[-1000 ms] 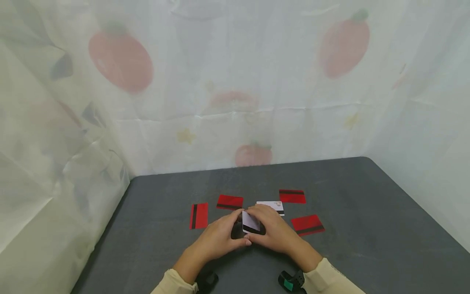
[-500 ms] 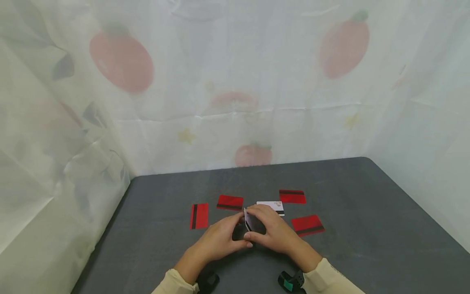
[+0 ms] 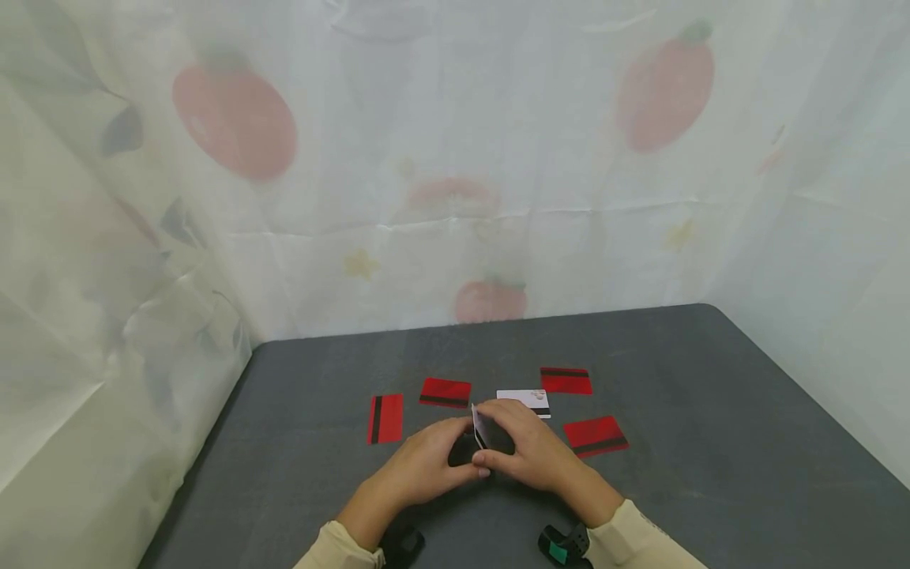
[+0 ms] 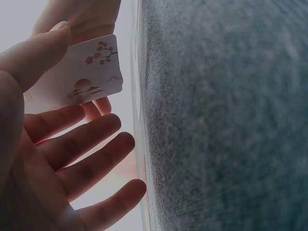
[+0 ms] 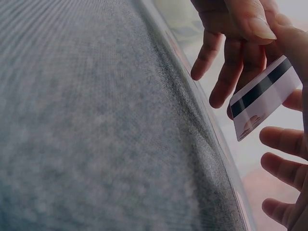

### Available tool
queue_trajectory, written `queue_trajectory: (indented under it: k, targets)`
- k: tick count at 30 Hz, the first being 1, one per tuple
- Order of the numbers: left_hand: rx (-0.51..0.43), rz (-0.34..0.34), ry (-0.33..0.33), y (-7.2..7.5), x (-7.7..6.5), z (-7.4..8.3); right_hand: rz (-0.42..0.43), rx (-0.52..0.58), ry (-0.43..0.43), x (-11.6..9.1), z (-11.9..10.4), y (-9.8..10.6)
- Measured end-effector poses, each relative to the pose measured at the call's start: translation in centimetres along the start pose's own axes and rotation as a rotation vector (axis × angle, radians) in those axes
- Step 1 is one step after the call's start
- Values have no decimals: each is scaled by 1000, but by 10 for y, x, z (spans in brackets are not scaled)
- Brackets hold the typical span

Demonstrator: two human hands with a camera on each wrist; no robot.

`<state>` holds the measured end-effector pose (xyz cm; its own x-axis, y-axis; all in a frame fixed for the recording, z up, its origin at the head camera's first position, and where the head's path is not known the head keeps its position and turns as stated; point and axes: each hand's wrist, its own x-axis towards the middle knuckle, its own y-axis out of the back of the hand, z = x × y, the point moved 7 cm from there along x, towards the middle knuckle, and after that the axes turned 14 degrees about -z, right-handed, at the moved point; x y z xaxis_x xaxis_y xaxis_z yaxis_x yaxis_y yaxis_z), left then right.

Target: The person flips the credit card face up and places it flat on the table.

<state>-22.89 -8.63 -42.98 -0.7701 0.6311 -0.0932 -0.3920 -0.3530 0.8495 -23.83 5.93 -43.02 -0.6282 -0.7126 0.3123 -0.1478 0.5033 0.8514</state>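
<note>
Turned nearly edge-on since a second ago, a white card (image 5: 264,98) sits above the dark table (image 3: 675,474), pinched by its edges in the right hand (image 3: 529,446). Spread fingers of the left hand (image 3: 426,462) flank it, contact unclear. Likely light, stiff and slick, it suits an edge grip. Beyond, a second white card (image 3: 517,396) lies at two o'clock, one red card (image 3: 391,419) at nine.

Left sleeve (image 3: 334,548): pale cream, creased at wrist end; black wrist device (image 3: 403,547) on its right, details too dark to read. Right sleeve (image 3: 640,541): same cream; black wristband (image 3: 578,542) bears a green rectangular patch (image 3: 558,552).
</note>
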Motion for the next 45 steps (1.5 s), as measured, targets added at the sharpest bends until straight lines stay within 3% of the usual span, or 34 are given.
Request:
queue_trajectory:
  k: [14, 26, 45]
  targets:
    - [18, 16, -8, 1, 0, -1, -32, 23, -43, 0, 3, -1]
    - [72, 33, -53, 1, -1, 3, -91, 37, -141, -1, 10, -6]
    - [87, 42, -98, 0, -1, 6, -149, 62, -162, 0, 11, -11]
